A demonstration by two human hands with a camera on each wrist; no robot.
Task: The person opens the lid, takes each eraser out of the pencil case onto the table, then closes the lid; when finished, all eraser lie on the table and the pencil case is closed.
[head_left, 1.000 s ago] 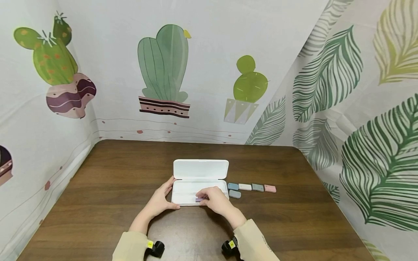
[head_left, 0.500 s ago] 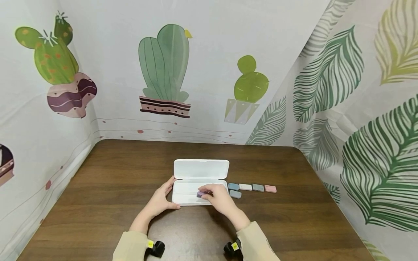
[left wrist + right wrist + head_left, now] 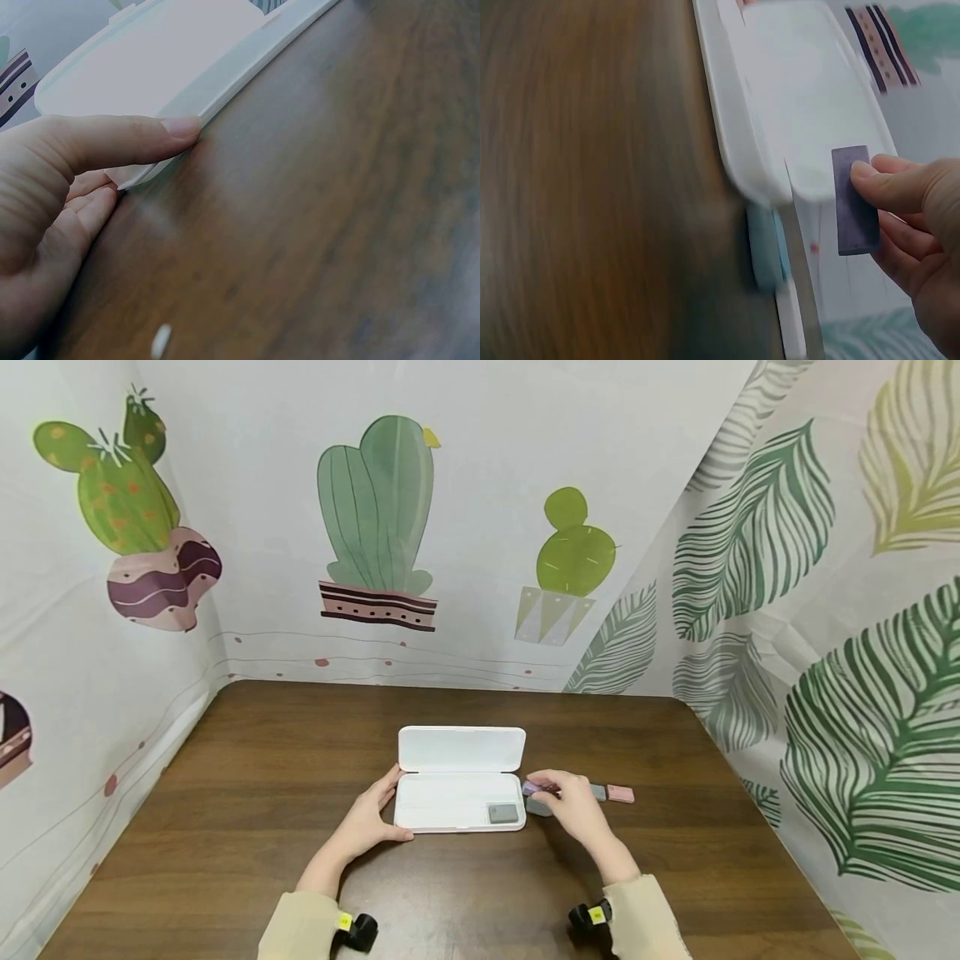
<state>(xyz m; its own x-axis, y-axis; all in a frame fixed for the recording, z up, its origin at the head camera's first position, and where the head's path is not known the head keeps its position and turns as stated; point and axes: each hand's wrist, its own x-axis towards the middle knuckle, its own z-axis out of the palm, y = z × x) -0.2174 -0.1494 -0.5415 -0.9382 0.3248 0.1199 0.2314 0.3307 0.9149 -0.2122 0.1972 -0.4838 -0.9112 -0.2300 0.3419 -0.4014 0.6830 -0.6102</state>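
An open white pencil case lies on the table with its lid raised at the back. My left hand grips its left end, the thumb on the front edge and the fingers at the side. A grey eraser lies inside at the right end. Between thumb and fingers my right hand pinches a purple eraser, held up just right of the case. Beneath that hand, a blue-grey eraser shows partly beside the case; other erasers of the row are hidden behind the hand.
To the right of my right hand, a grey eraser and a pink eraser end the row. The brown wooden table meets a cloth backdrop printed with cacti and leaves.
My right hand has lifted the purple eraser out of the case and carried it right, over the row. The grey eraser inside has come into view. The left hand stays put.
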